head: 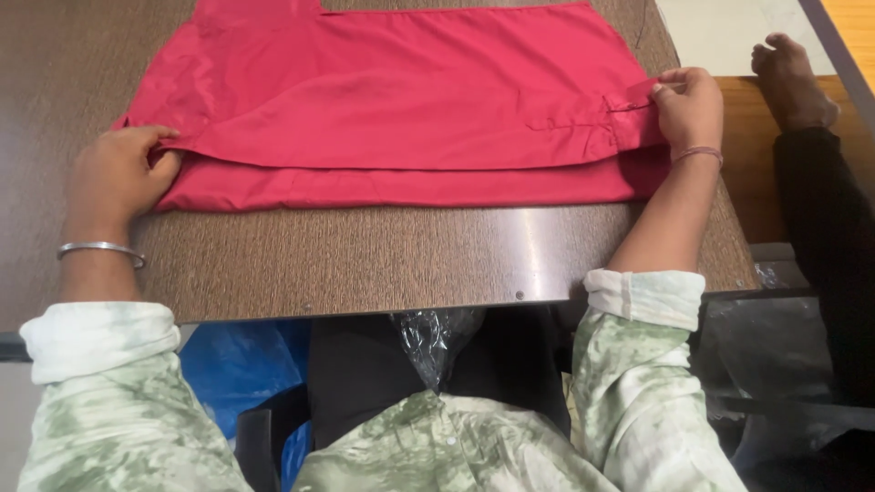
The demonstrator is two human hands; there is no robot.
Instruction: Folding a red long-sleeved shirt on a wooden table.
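A red garment (401, 100) lies flat on a brown wood-grain table (365, 255), folded so an upper layer overlaps a lower strip along the near edge. My left hand (123, 173) pinches the folded edge at the garment's left end; a metal bangle circles that wrist. My right hand (688, 107) grips the fabric at the right end, beside a small cuff-like flap with a button. Both sleeves are pale green and white, rolled up.
Another person's bare foot (791, 77) and dark trouser leg (829, 237) are at the right, off the table. Under the table's near edge are blue plastic (241, 364), a clear plastic bag (436, 339) and dark cloth. A thin cord (643, 23) runs at the top right.
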